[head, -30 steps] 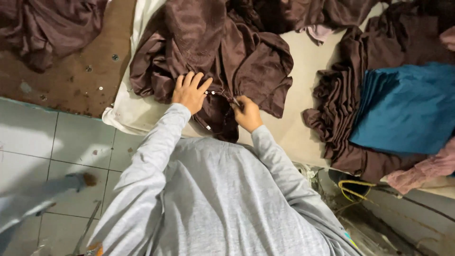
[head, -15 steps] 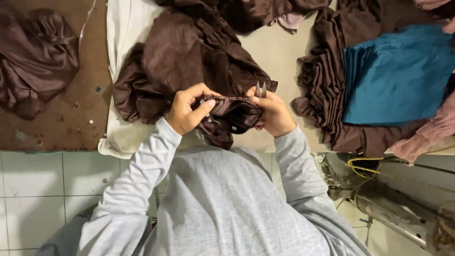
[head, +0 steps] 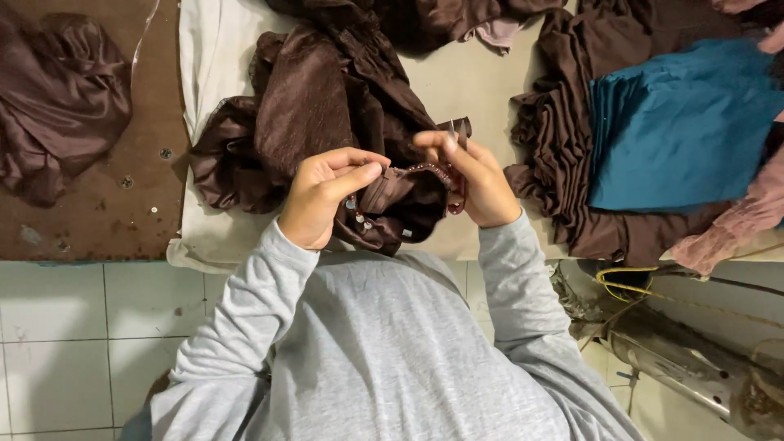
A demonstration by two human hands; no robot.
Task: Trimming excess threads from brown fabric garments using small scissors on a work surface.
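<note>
Hands pinching brown garment (head: pixel 327 122), beaded edge (taut)

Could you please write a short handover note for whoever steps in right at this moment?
Left hand: pinching the beaded edge of the brown garment.
Right hand: gripping the same edge, with small snips poking up between the fingers.
The garment trails back onto the white padded table; folded brown pile and teal fabric lie to the right.
Done: edge lifted and held taut.
Left: whatever trimming remains; I cannot see any cut.
</note>
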